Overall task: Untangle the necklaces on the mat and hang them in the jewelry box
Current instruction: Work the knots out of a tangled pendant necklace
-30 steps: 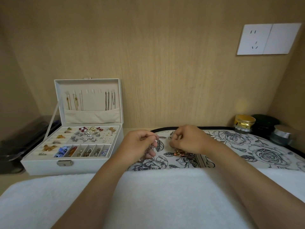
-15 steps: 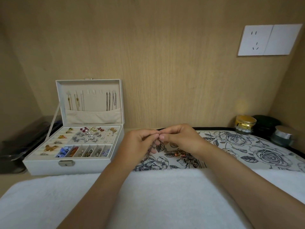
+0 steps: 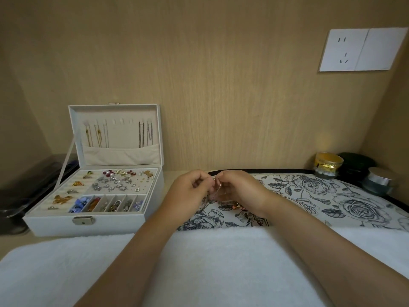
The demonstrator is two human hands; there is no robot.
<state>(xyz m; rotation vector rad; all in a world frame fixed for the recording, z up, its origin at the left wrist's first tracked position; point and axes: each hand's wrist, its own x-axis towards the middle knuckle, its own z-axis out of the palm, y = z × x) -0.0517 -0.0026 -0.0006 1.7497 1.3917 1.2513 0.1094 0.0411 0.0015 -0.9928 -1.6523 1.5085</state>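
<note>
Single head-worn wide-angle view (edges bowed), looking forward and down, close over the mat (image 3: 332, 196), facing the wall (image 3: 221, 85)

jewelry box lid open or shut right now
Open. The jewelry box's lid stands upright with chains hanging inside it, and the tray of trinkets below is uncovered.

A white towel (image 3: 199, 262) lies across the foreground. At far right stand a gold jar (image 3: 328, 165), a dark round case (image 3: 356, 166) and a silver-lidded jar (image 3: 379, 181). A white socket plate (image 3: 360, 50) sits on the wooden wall (image 3: 221, 85).

Bare forearms (image 3: 137, 251) and hands (image 3: 188, 192)
</note>
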